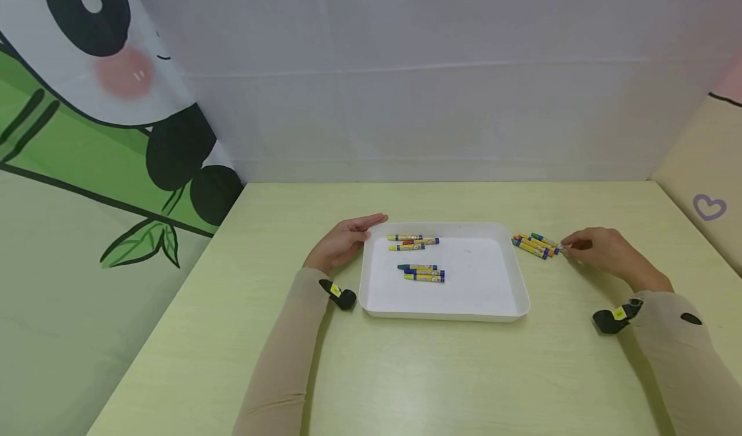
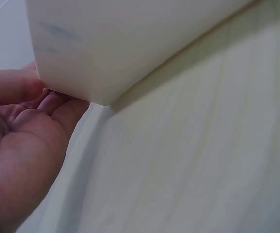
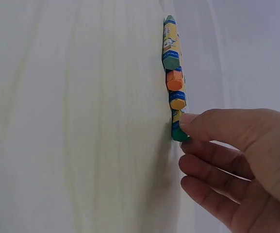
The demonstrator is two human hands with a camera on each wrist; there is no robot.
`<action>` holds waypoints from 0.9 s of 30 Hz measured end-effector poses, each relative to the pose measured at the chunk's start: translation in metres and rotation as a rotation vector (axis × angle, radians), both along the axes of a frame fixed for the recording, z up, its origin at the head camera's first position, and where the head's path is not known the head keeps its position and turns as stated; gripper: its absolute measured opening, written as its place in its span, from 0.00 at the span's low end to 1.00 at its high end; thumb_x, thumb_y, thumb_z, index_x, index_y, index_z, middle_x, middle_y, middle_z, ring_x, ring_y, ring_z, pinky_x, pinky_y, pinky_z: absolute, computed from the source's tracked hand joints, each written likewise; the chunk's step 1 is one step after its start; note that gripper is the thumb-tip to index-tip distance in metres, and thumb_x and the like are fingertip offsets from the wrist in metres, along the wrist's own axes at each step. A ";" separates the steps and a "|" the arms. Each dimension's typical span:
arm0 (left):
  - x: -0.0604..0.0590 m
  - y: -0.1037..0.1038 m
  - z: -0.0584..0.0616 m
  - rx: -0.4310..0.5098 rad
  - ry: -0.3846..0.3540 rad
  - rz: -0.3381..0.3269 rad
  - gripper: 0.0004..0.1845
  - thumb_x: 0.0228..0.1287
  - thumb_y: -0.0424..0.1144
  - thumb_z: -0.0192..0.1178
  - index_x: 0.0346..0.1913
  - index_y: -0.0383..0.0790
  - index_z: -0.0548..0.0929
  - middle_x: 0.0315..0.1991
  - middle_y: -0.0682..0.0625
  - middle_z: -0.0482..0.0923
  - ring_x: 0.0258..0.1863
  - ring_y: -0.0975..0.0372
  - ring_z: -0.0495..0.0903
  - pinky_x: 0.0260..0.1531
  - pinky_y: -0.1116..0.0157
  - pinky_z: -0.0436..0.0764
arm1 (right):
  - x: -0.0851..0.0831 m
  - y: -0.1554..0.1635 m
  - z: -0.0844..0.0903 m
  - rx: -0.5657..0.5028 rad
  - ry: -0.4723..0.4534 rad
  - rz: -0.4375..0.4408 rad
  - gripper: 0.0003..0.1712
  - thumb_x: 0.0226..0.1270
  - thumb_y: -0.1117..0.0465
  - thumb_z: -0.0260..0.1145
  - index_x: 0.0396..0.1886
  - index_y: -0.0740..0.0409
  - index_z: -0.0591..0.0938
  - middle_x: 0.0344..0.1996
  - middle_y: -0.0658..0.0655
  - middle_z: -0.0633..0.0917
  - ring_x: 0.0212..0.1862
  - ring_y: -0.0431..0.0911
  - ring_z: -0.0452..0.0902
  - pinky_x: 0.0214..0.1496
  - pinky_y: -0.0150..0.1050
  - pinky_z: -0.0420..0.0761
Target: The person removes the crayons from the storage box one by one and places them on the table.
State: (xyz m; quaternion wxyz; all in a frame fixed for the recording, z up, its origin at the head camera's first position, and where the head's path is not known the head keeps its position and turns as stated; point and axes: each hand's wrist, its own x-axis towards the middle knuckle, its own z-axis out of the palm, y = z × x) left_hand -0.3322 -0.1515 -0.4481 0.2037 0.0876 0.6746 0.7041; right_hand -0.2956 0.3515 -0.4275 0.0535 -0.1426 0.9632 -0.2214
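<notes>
Head view: white tray (image 1: pixel 498 294) at centre of the pale green surface (image 1: pixel 406 371). Left hand (image 1: pixel 343 241) at the tray's 9 o'clock side, near its far corner; fingers straight and relaxed, palm against the tray wall, grasping nothing. Left wrist view confirms the palm and fingers beside the tray corner (image 2: pixel 81 73). Six crayons inside the tray: three (image 1: pixel 413 241) toward 11 o'clock, three (image 1: pixel 423 273) near centre-left. Loose crayon pile (image 1: pixel 534 244) on the surface just off the tray's 2 o'clock corner. Right hand (image 1: pixel 603 252) at the pile's 3 o'clock end; thumb and fingers curled, tips pinching the end of a green crayon (image 3: pixel 178 132), which lies in line with the others.
</notes>
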 end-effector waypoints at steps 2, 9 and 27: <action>0.001 0.000 0.001 0.003 0.000 -0.003 0.27 0.71 0.23 0.42 0.70 0.40 0.68 0.72 0.51 0.64 0.73 0.59 0.58 0.71 0.57 0.60 | 0.000 -0.001 0.002 -0.002 -0.003 0.001 0.19 0.66 0.61 0.63 0.50 0.72 0.81 0.39 0.65 0.84 0.40 0.51 0.77 0.39 0.41 0.77; 0.002 0.000 0.002 0.015 0.001 -0.010 0.27 0.70 0.22 0.41 0.70 0.39 0.67 0.72 0.50 0.63 0.73 0.58 0.58 0.71 0.56 0.59 | 0.003 -0.009 0.014 -0.029 0.039 0.022 0.19 0.65 0.62 0.63 0.51 0.72 0.80 0.40 0.65 0.84 0.41 0.51 0.79 0.39 0.40 0.79; 0.003 0.000 0.004 0.026 -0.013 -0.007 0.27 0.71 0.22 0.41 0.70 0.39 0.67 0.72 0.50 0.63 0.74 0.58 0.57 0.71 0.56 0.59 | 0.008 -0.047 0.048 -0.074 0.063 0.090 0.18 0.66 0.60 0.64 0.51 0.65 0.82 0.41 0.60 0.85 0.43 0.51 0.80 0.39 0.35 0.80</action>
